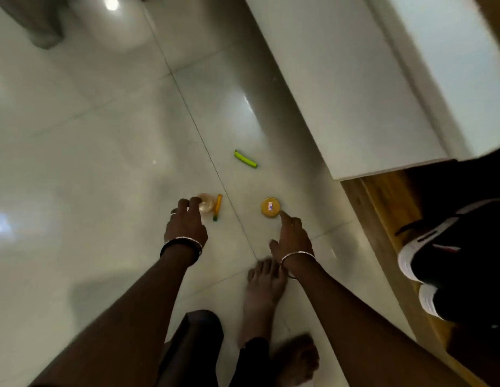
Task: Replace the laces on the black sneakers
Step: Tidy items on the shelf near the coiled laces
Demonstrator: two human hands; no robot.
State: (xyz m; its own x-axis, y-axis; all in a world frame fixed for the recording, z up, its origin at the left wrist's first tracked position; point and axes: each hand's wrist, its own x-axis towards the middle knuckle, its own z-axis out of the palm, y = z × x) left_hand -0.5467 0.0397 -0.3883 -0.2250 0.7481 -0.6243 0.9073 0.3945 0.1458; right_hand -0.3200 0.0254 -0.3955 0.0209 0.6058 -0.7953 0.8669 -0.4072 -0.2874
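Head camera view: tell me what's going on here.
A barefoot person bends over the glossy white tiled floor. The left grip curls at a small clear round container beside an orange stick with a green tip; whether it holds it is unclear. The right grip points a forefinger at a round yellow tin. A green stick lies apart. The black sneakers with white soles sit untouched on the wooden shelf.

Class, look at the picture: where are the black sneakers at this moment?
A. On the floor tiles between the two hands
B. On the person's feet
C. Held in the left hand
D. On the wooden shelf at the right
D: the black sneakers sit on the wooden shelf at the right edge, apart from the left hand and the right hand, which reach towards small things on the floor.
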